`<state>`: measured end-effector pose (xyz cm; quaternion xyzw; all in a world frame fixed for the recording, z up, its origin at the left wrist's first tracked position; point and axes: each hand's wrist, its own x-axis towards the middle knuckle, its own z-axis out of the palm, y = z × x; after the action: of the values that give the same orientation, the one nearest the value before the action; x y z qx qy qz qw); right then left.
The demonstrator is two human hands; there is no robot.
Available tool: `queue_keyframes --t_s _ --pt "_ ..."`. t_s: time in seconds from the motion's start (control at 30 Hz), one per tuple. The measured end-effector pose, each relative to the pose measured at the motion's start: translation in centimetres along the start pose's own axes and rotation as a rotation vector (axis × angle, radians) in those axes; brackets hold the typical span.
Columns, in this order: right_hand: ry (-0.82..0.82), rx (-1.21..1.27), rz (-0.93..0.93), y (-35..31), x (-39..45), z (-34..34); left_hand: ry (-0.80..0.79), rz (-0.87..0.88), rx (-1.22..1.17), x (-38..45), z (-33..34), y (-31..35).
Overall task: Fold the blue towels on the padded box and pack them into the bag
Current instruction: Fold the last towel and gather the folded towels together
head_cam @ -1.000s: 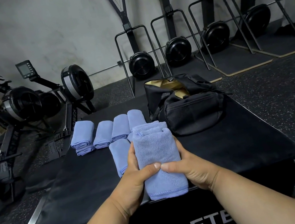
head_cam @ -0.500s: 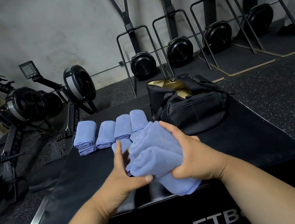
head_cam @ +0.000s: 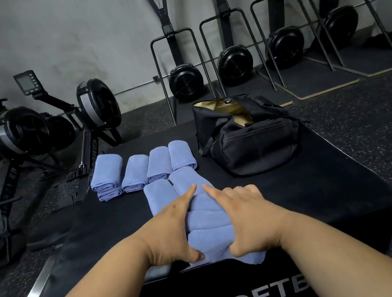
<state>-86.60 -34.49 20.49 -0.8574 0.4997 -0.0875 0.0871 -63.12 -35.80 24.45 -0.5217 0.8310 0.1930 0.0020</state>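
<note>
Both of my hands, left (head_cam: 169,224) and right (head_cam: 243,213), form the grip, clamping the folded blue towel (head_cam: 206,222) between them, fingers straight, thumbs hooked at its near end. Folding seems finished; next I lift it toward the bag (head_cam: 246,138), beyond my right hand.

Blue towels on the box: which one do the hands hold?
The nearest towel, at the box's front edge, gripped between left hand and right hand. The other folded towels lie untouched beyond it.

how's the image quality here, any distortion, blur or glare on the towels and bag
Head view: wide-angle bend bows the padded box edges and the wall machines; dim, even light, no glare. The towel under the left hand and right hand is sharp; the bag reads dark, detail lost, and the forearms blur at the bottom edge.
</note>
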Motion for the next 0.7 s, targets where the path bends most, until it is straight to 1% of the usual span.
queue_keyframes --t_s 0.2,0.3,0.4,0.5,0.53,0.6,0.7 --pt "-0.076 -0.026 0.119 0.1 0.4 0.6 0.028 0.013 -0.059 1.1 0.6 -1.0" --pt "-0.088 -0.084 0.163 -0.2 0.8 0.5 0.03 0.004 -0.102 1.6 0.6 -1.1" --pt "-0.032 -0.121 0.179 -0.2 0.8 0.3 0.03 0.009 -0.096 1.9 0.5 -0.9" --pt "0.004 -0.059 0.224 0.8 -0.1 -0.6 -0.016 0.039 -0.096 2.1 -0.4 0.1" --pt "0.039 -0.034 0.245 1.5 -0.5 -1.0 -0.038 0.038 -0.144 2.3 -0.9 0.6" --pt "0.15 0.006 0.296 3.1 -1.5 -2.1 -0.062 0.027 -0.32 3.3 -2.4 1.6" --pt "0.274 0.044 0.395 5.3 -3.0 -3.9 0.055 -0.01 -0.545 5.9 -4.3 3.4"
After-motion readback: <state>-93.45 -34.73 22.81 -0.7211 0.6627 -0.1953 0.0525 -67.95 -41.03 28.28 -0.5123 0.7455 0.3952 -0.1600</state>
